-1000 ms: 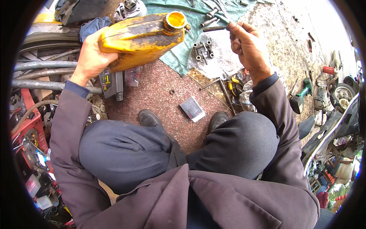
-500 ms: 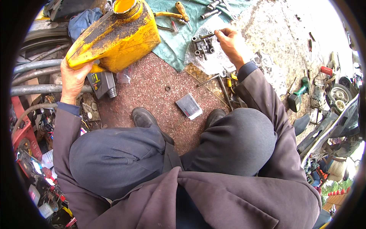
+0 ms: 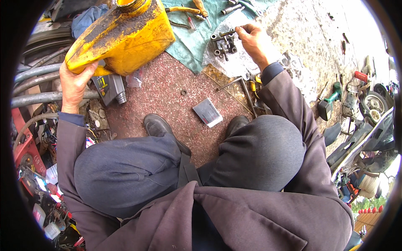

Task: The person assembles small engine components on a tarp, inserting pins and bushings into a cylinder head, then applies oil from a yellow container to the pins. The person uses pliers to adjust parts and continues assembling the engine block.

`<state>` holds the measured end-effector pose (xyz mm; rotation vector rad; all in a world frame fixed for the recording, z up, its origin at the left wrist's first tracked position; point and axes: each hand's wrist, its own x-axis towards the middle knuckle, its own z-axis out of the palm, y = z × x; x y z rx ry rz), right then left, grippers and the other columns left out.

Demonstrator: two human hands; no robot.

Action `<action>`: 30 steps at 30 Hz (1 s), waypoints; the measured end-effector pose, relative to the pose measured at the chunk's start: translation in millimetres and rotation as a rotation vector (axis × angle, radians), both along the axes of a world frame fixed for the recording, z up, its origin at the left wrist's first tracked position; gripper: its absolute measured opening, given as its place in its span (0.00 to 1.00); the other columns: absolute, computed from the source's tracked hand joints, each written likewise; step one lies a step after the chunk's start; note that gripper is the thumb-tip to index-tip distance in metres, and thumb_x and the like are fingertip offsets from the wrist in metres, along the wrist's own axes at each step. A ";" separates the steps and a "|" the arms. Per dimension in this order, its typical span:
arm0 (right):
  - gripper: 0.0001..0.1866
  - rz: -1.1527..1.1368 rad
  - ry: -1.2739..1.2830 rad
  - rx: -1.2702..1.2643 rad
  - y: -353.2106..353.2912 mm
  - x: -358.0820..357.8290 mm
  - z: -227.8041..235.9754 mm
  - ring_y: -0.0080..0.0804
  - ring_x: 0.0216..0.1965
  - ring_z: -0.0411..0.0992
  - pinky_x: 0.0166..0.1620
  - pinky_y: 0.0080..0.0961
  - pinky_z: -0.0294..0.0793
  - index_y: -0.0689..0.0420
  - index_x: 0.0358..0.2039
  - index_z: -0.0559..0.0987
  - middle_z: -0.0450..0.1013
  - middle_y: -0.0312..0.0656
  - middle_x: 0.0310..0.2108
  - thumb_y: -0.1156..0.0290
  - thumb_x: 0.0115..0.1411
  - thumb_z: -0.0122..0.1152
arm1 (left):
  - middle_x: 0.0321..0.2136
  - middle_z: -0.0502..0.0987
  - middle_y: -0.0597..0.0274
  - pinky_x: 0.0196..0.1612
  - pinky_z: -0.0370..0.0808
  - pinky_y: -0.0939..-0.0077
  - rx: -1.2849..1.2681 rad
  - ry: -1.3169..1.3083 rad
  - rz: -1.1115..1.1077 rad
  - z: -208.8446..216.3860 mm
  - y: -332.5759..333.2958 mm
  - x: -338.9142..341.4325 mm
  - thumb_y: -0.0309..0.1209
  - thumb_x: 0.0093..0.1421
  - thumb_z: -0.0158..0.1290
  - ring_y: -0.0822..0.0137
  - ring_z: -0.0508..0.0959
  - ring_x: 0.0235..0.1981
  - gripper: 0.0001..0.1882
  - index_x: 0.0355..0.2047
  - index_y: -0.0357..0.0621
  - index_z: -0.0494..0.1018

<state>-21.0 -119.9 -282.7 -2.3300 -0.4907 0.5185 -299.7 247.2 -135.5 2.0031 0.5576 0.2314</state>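
Observation:
My left hand is closed round the handle of a dirty yellow plastic jug, held tilted above the floor with its round mouth away from me. My right hand pinches the end of a short dark rod, which lies across a small metal rocker arm assembly. That assembly rests on clear plastic film. Whether the rod is fixed to it I cannot tell. Below the jug lies a dark grey oil bottle on its side.
A green cloth carries a screwdriver and metal parts. Between my shoes lies a flat grey box, with a small ring farther off. Hoses and scrap crowd the left; a green power tool sits right.
The view has shifted slightly. My left hand and the jug have moved a little to the left and away. My right hand keeps its pinch at the rod's end.

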 end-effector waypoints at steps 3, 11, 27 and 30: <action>0.18 -0.032 0.032 0.049 -1.2 4.4 -6.3 0.24 0.26 0.72 0.33 0.26 0.72 0.63 0.35 0.82 0.77 0.39 0.24 0.58 0.62 0.61 | 0.45 0.78 0.61 0.52 0.72 0.76 0.005 0.018 -0.013 2.5 0.2 1.5 0.19 0.56 0.59 0.71 0.78 0.46 0.23 0.53 0.35 0.71; 0.16 -0.050 -0.040 0.048 -5.3 5.7 -16.3 0.24 0.26 0.72 0.32 0.26 0.72 0.63 0.35 0.82 0.77 0.39 0.24 0.60 0.62 0.62 | 0.44 0.79 0.61 0.51 0.72 0.78 0.004 0.032 0.023 7.5 -3.0 2.9 0.18 0.55 0.59 0.72 0.78 0.44 0.23 0.53 0.34 0.71; 0.16 -0.120 0.069 0.155 -12.5 10.0 -37.4 0.17 0.21 0.66 0.25 0.20 0.66 0.64 0.33 0.81 0.73 0.33 0.21 0.61 0.62 0.63 | 0.50 0.73 0.61 0.58 0.68 0.75 -0.028 -0.011 -0.104 17.3 -6.3 5.3 0.21 0.52 0.61 0.70 0.72 0.52 0.32 0.58 0.38 0.64; 0.15 -0.164 0.184 0.219 -15.1 11.4 -44.3 0.16 0.20 0.64 0.22 0.18 0.63 0.64 0.33 0.80 0.71 0.32 0.20 0.61 0.62 0.63 | 0.50 0.72 0.61 0.58 0.67 0.74 -0.020 0.005 -0.098 19.2 -8.0 5.9 0.22 0.52 0.61 0.69 0.72 0.52 0.33 0.58 0.38 0.63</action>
